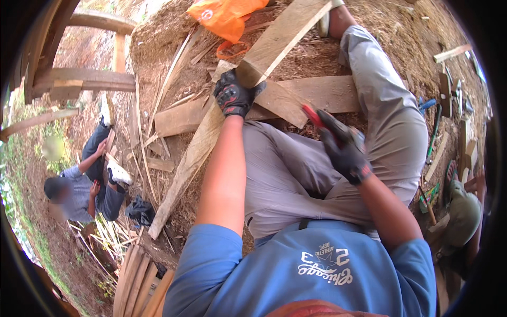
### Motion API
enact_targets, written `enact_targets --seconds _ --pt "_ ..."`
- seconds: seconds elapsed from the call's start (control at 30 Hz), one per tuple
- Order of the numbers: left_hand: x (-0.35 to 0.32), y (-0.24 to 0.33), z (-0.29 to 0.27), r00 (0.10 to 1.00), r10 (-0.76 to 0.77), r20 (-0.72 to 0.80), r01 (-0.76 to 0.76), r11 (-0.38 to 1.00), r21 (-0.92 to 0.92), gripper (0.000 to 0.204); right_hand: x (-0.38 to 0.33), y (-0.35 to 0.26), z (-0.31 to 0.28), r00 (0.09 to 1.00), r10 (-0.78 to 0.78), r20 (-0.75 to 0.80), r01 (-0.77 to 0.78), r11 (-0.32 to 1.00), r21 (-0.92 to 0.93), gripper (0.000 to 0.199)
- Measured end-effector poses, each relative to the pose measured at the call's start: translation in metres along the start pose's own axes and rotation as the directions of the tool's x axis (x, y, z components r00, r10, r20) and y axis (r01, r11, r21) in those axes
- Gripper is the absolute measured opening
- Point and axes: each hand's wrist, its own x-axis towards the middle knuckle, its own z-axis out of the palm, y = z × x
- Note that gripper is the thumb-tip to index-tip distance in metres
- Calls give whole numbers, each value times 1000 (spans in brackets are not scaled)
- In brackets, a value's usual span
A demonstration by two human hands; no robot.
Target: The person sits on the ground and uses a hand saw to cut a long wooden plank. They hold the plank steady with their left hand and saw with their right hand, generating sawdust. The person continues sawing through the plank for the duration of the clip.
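Note:
A thick wooden plank (285,39) slants down from the top of the view toward my lap. My left hand (234,95), in a black glove, is closed on its near end. Below that end, a board (282,104) lies across another wide board (322,95). A long narrow timber (185,174) runs under my left hand toward the lower left. My right hand (346,157), also gloved in black, is closed around a red and black hand tool (331,127) above my thigh. The tool's red tip points toward the boards; its exact kind is unclear.
An orange bag (226,18) lies on the wood-shaving-covered ground at the top. One person (82,185) sits at the left near thin sticks, beside a black plastic bag (140,211). Another person (465,214) is at the right edge. Stacked planks (138,280) stand lower left.

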Motion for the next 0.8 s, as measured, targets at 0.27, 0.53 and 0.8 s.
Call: enact_targets --seconds 0.27,0.53,0.8 --pt "-8 -17 16 994 -37 -102 33 999 -41 87 62 -43 30 997 -16 80 21 997 -69 42" --pt "-13 -8 -4 993 -33 -113 27 998 -56 76 87 -29 62 999 9 33 -10 1000 15 44" --pt "-1 -18 10 997 -17 -75 14 999 -39 75 -29 -30 -33 997 -22 73 30 994 -108 44"
